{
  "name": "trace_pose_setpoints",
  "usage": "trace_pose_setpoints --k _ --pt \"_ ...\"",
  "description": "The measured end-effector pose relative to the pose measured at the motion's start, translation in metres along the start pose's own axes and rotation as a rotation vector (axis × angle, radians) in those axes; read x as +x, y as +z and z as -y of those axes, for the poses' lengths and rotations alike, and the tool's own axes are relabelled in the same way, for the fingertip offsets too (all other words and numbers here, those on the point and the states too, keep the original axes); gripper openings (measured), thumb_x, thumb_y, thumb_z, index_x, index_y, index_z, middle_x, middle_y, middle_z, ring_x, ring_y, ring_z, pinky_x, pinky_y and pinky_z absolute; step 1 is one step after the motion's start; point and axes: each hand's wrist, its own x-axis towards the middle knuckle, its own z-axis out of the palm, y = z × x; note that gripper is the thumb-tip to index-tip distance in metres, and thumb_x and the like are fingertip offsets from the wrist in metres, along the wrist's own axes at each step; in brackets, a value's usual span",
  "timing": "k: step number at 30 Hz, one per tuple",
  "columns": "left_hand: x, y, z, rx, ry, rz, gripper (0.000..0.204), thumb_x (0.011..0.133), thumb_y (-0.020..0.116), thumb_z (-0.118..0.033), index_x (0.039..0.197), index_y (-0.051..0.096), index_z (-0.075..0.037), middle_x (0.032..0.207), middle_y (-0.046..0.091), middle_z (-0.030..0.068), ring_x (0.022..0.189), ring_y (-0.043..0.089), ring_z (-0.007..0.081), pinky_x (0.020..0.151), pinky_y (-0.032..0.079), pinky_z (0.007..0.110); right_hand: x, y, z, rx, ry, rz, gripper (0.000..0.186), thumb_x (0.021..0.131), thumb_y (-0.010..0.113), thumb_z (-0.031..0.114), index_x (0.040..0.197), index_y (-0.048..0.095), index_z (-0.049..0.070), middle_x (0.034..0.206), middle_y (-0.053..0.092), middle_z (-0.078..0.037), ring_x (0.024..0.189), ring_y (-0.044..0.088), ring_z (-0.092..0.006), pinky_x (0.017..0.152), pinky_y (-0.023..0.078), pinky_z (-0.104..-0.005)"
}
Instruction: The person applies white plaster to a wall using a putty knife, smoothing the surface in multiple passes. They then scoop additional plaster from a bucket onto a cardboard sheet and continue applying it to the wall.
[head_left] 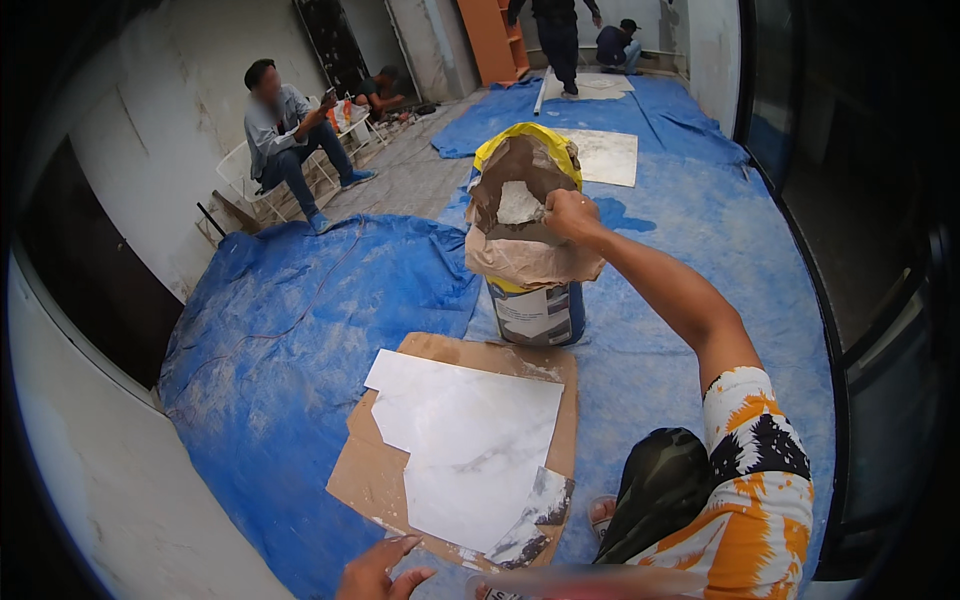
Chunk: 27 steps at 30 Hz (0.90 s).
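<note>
The big paper bag (540, 318) stands on the blue sheet (650, 350), brown and crumpled at its open top, yellow and blue outside, with a pale label too small to read and white powder (518, 203) inside. At its mouth the right hand (572, 215) has its fingers curled tight, but I can't tell what they hold. On the bag's near side lies a white marble-look board (480, 440) on cardboard (365, 470), and past that the left hand (385, 572) is empty, fingers spread.

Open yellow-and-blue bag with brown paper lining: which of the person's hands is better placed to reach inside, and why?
The right hand seems better placed: it is at the mouth of that bag. The left hand is farther off, low in view, near the brown cardboard sheet.
</note>
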Motion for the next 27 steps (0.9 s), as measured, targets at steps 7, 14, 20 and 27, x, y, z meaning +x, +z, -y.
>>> trace_pose_setpoints --k 7,14,20,27 --pt "-0.011 -0.017 0.024 -0.039 -0.042 0.050 0.049 0.083 0.073 -0.007 0.130 0.060 -0.009 0.127 0.062 0.0154 0.117 0.059 0.0291 0.099 0.046 0.038 -0.038 -0.009 0.003 -0.002 0.066 0.014 0.031 0.075 0.075 0.030 0.101 0.072 0.014 0.100 0.071 -0.012 0.098 0.067 -0.0308 0.084 0.051 -0.0429" --pt "-0.011 -0.028 0.037 -0.035 0.000 0.058 0.046 0.084 0.070 -0.008 0.129 0.060 -0.009 0.128 0.061 0.0152 0.119 0.056 0.0309 0.102 0.043 0.038 -0.058 -0.032 0.037 -0.040 0.046 0.030 0.036 0.077 0.075 0.032 0.109 0.071 0.016 0.103 0.072 -0.010 0.099 0.067 -0.0279 0.084 0.051 -0.0409" --pt "0.016 -0.028 0.068 0.016 0.149 -0.008 0.040 0.083 0.073 -0.019 0.118 0.064 -0.003 0.112 0.066 0.0183 0.102 0.064 0.0337 0.088 0.050 0.039 -0.087 -0.039 0.086 -0.055 -0.084 0.044 0.034 0.079 0.075 0.031 0.109 0.070 0.015 0.099 0.072 -0.010 0.095 0.068 -0.0279 0.082 0.051 -0.0401" --pt "0.025 -0.022 0.125 0.061 -0.009 -0.279 0.041 0.080 0.077 -0.019 0.115 0.065 0.001 0.108 0.068 0.0195 0.095 0.068 0.0332 0.083 0.053 0.038 -0.165 0.070 0.106 0.334 -0.149 0.373 0.038 0.081 0.075 0.032 0.111 0.070 0.011 0.094 0.073 -0.011 0.084 0.070 -0.0232 0.076 0.052 -0.0377"
